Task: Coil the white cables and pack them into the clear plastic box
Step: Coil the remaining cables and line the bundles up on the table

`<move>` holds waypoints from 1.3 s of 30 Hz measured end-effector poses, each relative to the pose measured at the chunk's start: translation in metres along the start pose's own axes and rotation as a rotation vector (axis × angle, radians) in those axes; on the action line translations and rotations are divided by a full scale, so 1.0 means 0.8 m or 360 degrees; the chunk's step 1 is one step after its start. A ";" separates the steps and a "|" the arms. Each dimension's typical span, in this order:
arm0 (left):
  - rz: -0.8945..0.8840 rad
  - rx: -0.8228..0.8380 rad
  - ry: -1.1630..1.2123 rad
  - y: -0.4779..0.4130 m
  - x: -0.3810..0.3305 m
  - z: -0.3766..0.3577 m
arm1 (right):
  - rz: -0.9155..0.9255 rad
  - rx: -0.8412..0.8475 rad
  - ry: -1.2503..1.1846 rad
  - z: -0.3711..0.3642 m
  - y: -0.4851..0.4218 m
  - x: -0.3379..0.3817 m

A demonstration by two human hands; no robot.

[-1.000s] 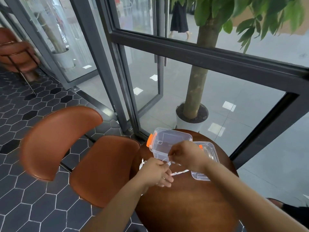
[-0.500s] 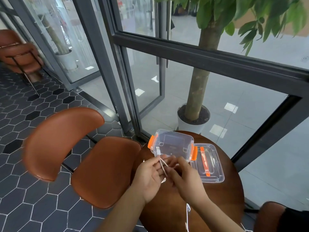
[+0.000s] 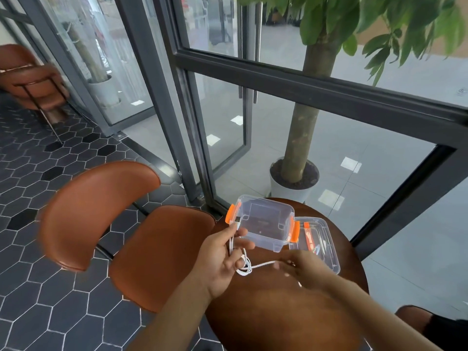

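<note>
A clear plastic box [image 3: 263,225] with orange clips stands open and empty at the far side of the round brown table [image 3: 278,307]. Its clear lid [image 3: 321,245] lies just right of it. My left hand [image 3: 222,262] grips a white cable [image 3: 244,266], whose USB plug sticks up beside the box's left clip. A small loop hangs below the fingers. The cable runs right to my right hand [image 3: 301,267], which is blurred and pinches the strand in front of the lid.
A brown leather chair [image 3: 121,224] stands left of the table. Behind it are dark-framed glass doors and a potted tree [image 3: 295,178] beyond the glass. Another brown chair [image 3: 33,82] is far left. A dark shoe [image 3: 430,325] shows at lower right.
My hands have drawn apart: the right hand slid rightward along the cable, stretching a strand between them, while the left holds the plug end with a loop formed.
</note>
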State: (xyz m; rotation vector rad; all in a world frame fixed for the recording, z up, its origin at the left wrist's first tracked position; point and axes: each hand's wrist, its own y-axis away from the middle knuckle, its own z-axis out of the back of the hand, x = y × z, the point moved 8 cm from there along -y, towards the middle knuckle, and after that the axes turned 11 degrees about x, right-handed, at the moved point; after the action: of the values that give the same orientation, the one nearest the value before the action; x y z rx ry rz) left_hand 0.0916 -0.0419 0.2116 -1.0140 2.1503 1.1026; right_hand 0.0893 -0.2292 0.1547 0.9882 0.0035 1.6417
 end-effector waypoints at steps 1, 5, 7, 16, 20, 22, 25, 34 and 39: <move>0.0011 0.0038 -0.0016 0.002 0.001 -0.003 | -0.0024 -0.0037 0.0066 0.009 -0.003 0.001; 0.0135 0.0277 -0.0162 0.013 0.011 -0.020 | -0.0083 -0.0155 0.0113 0.038 -0.011 0.021; 0.0195 0.0333 -0.0406 0.017 0.018 -0.021 | -0.0055 -0.0208 -0.0072 0.052 -0.007 0.040; -0.0072 -0.0065 -0.0694 0.009 0.025 0.002 | 0.0186 -0.0378 -0.0542 0.040 0.037 0.122; -0.0101 -0.0139 -0.0291 0.000 0.036 0.009 | 0.0290 -0.0447 -0.0542 0.008 0.038 0.128; -0.0082 -0.0136 -0.0078 -0.002 0.041 0.005 | 0.0297 -0.0457 -0.0510 0.001 0.034 0.122; -0.0069 -0.0109 0.0151 -0.005 0.046 -0.002 | 0.0334 -0.0421 -0.0555 -0.002 0.032 0.115; -0.0123 -0.0061 0.0441 -0.009 0.041 -0.011 | 0.0440 -0.0606 -0.0229 -0.021 0.051 0.112; -0.0174 0.0076 0.0490 -0.006 0.033 -0.014 | 0.0429 -0.0679 -0.0088 -0.032 0.057 0.102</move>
State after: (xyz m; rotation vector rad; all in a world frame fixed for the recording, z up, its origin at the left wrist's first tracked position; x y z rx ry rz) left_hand 0.0785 -0.0634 0.1963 -1.3342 2.3121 0.8865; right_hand 0.0390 -0.1664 0.2085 0.7247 -0.5168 1.7591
